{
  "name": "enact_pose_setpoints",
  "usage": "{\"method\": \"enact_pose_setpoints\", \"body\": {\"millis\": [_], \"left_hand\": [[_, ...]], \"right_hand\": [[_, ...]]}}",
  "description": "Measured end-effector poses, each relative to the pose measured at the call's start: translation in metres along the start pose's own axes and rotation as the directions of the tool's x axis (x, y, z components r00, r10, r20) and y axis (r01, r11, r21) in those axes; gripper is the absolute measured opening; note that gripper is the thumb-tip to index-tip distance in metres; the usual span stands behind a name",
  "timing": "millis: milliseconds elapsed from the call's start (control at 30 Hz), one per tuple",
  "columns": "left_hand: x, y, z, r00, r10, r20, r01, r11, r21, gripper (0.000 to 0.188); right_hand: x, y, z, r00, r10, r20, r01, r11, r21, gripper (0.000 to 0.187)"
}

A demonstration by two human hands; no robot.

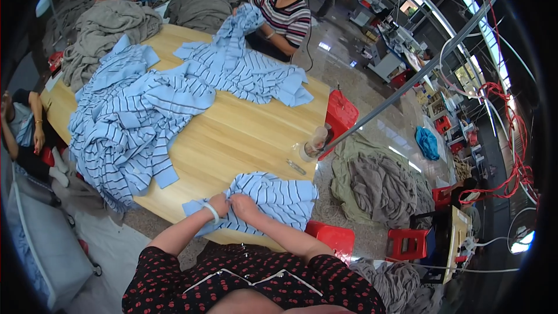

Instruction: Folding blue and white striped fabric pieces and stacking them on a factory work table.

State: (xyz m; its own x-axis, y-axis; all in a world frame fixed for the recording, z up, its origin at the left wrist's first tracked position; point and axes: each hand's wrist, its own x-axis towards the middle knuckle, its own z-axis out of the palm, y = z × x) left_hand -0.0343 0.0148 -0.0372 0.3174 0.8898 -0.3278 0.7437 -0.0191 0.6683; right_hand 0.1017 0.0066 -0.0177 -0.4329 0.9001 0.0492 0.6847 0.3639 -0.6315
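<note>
A light-blue garment with dark and white stripes [285,197] lies bunched on the near edge of the wooden table, right in front of me. My left hand [220,204], with a pale bangle at the wrist, pinches its cloth. Close beside it, almost touching, my right hand [244,207] grips the same cloth with curled fingers. What exactly lies between the fingertips is too small to make out. Small thread snips [296,167] rest on the table just beyond the garment. Near them stands a clear jar [308,151] with something brownish in it.
A big heap of striped blue garments [136,116] covers the table's left side. Across the wooden table [244,134], a co-worker in a striped top [285,17] handles another striped piece [247,70]. Red stools [331,238] stand at the right edge; a grey pole [401,75] slants over that side.
</note>
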Motion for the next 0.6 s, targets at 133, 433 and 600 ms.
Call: {"method": "enact_pose_setpoints", "body": {"millis": [133,433,600], "left_hand": [[-0.005,-0.001,0.013,0.992,-0.041,-0.120,0.048,0.997,0.053,0.025],[-0.008,0.014,-0.017,0.985,0.038,-0.168,-0.044,0.999,-0.032,0.015],[-0.009,0.003,-0.025,0.981,0.108,-0.159,-0.120,0.991,-0.067,0.014]], "right_hand": [[0.002,-0.006,-0.003,0.998,0.030,0.049,-0.026,0.998,-0.061,0.009],[0.011,-0.003,-0.012,0.999,0.023,-0.026,-0.022,1.000,0.015,0.008],[0.017,-0.003,-0.017,0.997,-0.048,-0.062,0.056,0.990,0.130,0.014]]}}
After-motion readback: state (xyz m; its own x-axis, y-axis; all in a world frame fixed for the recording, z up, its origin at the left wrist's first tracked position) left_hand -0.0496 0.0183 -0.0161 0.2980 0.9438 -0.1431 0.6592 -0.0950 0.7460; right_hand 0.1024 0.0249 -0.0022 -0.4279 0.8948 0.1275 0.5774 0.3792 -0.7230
